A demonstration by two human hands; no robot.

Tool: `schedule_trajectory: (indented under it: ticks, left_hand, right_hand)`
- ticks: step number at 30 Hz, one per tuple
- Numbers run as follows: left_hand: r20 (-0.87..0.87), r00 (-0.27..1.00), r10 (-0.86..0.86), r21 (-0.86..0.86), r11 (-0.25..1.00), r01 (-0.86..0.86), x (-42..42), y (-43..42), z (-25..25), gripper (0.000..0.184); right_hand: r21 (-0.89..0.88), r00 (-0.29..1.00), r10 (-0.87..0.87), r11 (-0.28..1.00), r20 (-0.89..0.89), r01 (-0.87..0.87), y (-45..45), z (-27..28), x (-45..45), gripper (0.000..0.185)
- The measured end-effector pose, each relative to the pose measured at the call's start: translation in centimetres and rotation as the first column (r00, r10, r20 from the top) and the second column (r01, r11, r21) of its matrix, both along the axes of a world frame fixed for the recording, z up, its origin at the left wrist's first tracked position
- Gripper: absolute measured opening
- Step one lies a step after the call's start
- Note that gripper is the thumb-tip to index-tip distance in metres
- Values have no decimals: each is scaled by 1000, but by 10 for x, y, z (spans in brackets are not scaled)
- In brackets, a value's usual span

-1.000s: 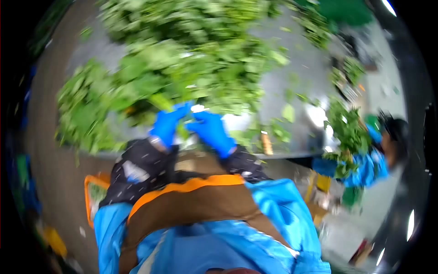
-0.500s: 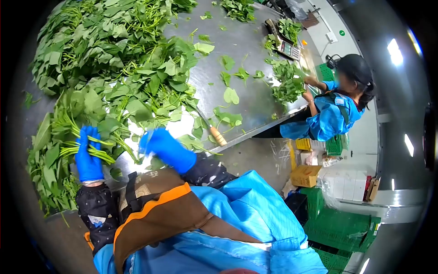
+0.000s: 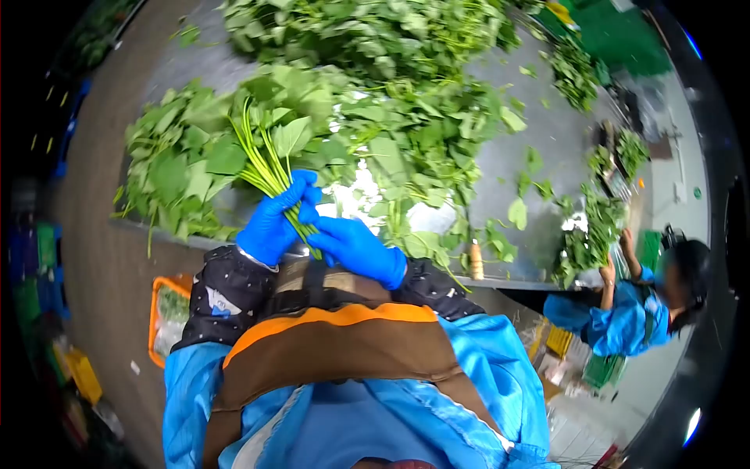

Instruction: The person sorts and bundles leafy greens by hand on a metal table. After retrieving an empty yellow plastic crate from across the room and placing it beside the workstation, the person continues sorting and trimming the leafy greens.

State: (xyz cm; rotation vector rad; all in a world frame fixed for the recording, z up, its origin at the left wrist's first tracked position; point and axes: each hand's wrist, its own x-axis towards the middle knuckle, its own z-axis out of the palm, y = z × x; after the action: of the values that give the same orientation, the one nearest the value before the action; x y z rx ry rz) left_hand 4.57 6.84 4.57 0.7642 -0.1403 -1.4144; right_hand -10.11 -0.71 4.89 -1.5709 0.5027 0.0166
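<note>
The leafy bunch [image 3: 291, 137] was at the near edge of the table [image 3: 539, 242], its stems [image 3: 266, 168] clasped in our left hand [image 3: 272, 225], while our right hand [image 3: 359, 248], apart a moment earlier, had reached the stem ends [image 3: 315, 252], its hold unclear, so both seemed busy together.

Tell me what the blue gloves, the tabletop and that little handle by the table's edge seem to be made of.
Blue gloves: probably thin rubber, perhaps nitrile, smooth and fairly matte; they fit closely.
Tabletop: likely bare metal, perhaps steel, with a dull sheen; it is grey with bright glare patches.
Handle: apparently wood, given its pale tan colour; whether it's varnished, I can't tell.
</note>
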Motion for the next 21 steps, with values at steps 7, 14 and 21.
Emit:
schedule_trajectory:
  ticks: [7, 14, 21]
  left_hand:
    - [30, 933, 359, -142, 925, -352, 43, 36, 2, 28]
    - [128, 924, 360, 5, 932, -363, 36, 26, -8, 31]
    - [222, 971, 90, 84, 990, -111, -8, -6, -7, 40]
  right_hand:
    - [-587, 893, -432, 759, -128, 282, -38, -25, 2, 25]
    - [-127, 914, -401, 912, -62, 391, -55, -21, -1, 26]
    - [0, 891, -454, 891, -13, 454, -51, -14, -9, 17]
